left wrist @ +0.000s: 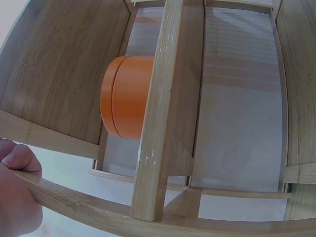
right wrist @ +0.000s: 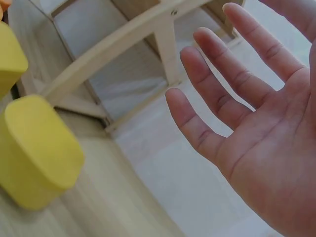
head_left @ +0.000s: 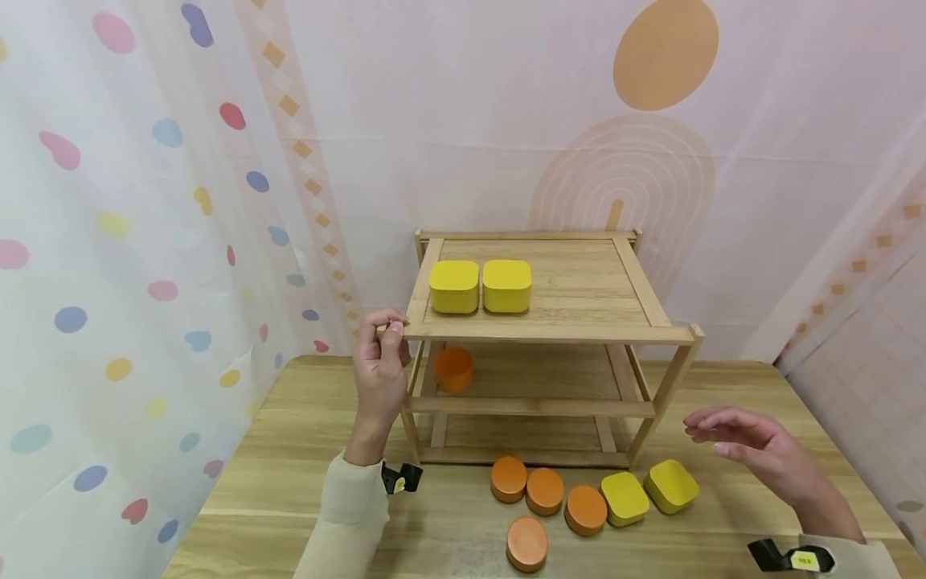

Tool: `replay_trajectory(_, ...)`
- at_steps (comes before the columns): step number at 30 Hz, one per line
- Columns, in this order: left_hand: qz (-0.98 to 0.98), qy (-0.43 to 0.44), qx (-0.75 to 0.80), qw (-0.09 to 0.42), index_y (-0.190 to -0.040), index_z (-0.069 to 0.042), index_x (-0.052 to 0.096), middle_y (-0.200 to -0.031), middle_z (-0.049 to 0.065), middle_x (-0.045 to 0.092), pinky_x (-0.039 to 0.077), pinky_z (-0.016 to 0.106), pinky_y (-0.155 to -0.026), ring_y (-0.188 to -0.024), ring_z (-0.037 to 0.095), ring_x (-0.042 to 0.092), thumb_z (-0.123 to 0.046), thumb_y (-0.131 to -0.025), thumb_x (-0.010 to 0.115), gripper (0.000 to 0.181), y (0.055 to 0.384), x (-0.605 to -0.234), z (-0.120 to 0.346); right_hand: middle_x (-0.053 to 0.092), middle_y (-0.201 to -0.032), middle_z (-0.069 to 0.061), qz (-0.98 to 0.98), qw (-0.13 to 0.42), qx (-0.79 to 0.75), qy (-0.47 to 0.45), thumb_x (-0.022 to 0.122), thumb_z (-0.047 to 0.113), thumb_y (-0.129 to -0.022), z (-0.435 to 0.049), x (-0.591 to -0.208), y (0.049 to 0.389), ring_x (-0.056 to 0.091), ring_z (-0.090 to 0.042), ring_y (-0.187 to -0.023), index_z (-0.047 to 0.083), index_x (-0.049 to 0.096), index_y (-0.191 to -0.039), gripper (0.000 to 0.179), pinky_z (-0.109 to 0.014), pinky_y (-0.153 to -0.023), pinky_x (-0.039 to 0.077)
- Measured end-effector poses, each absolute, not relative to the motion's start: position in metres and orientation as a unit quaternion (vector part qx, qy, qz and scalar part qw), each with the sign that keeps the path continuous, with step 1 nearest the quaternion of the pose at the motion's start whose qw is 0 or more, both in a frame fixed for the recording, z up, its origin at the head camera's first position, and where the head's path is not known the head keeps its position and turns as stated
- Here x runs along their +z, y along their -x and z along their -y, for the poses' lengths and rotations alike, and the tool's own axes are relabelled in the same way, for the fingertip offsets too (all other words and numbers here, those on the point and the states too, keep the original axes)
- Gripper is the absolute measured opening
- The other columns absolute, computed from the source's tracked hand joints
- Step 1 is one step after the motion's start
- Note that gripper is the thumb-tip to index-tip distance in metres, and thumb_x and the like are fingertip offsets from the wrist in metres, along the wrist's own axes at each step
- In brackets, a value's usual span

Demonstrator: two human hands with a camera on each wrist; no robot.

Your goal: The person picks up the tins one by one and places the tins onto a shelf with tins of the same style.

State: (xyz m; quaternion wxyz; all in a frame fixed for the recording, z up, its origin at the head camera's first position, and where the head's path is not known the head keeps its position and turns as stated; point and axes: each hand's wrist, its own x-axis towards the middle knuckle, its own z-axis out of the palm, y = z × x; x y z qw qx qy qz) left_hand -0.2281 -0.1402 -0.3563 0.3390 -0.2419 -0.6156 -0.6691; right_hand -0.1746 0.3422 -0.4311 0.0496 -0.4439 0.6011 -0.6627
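Head view: so there's this three-tier wooden rack point(head_left: 542, 333), and the left hand point(head_left: 382, 362) has its fingers curled around the rack's front left top corner, gripping it. Right hand point(head_left: 770, 450) isn't holding anything, it's just hanging in the air off the rack's right side, fingers loosely bent and spread apart in the right wrist cam.

Up on the rack's top, over at its left end, sit two yellow boxes point(head_left: 506, 287) side by side with rounded corners. One orange tub point(head_left: 453, 370) is on the rack's middle shelf, also at the left end. Left wrist cam shows a seam around it near one end, with a rack rail covering part of it.

In front of the rack, on the wood-look table point(head_left: 289, 450), there are four orange discs point(head_left: 545, 491), three in a loose row and one farther out from the rack. Two more yellow blocks point(head_left: 625, 498) continue that row toward the rack's front right leg. Behind the rack hangs a pale patterned curtain point(head_left: 434, 121).
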Motion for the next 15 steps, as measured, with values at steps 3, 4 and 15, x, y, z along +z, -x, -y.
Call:
replay_trajectory(3,0.614,0.241,-0.671,0.338,-0.103,0.009,0.048,-0.059,-0.001,0.033,0.025,0.024,-0.046,-0.049,0.012,0.029,-0.007,-0.103,0.042,0.017,0.228,-0.357,0.139,0.054,-0.14,-0.016,-0.599,0.045,-0.67,0.436,0.025,-0.032,-0.088,-0.348,-0.44,0.173,0.055,-0.021,-0.127,-0.016,0.05,-0.125,0.048,-0.027,-0.101,0.047)
replay_trajectory(4,0.612,0.241,-0.672,0.339,-0.103,0.009,0.048,-0.058,0.0,0.033,0.025,0.024,-0.046,-0.049,0.012,0.029,-0.006,-0.103,0.042,0.016,0.228,-0.358,0.139,0.053,-0.14,-0.016,-0.601,0.043,-0.671,0.433,0.025,-0.032,-0.088,-0.35,-0.443,0.172,0.055,-0.021,-0.127,-0.016,0.05,-0.124,0.048,-0.026,-0.101,0.047)
replay_trajectory(15,0.608,0.245,-0.672,0.346,-0.103,0.01,0.048,-0.056,-0.001,0.031,0.023,0.026,-0.044,-0.047,0.011,0.027,-0.005,-0.103,0.042,0.016,0.228,-0.358,0.139,0.052,-0.145,-0.005,-0.615,0.095,-0.689,0.371,0.028,-0.024,-0.095,-0.361,-0.465,0.165,0.05,-0.013,-0.133,-0.006,0.053,-0.129,0.046,-0.025,-0.104,0.044)
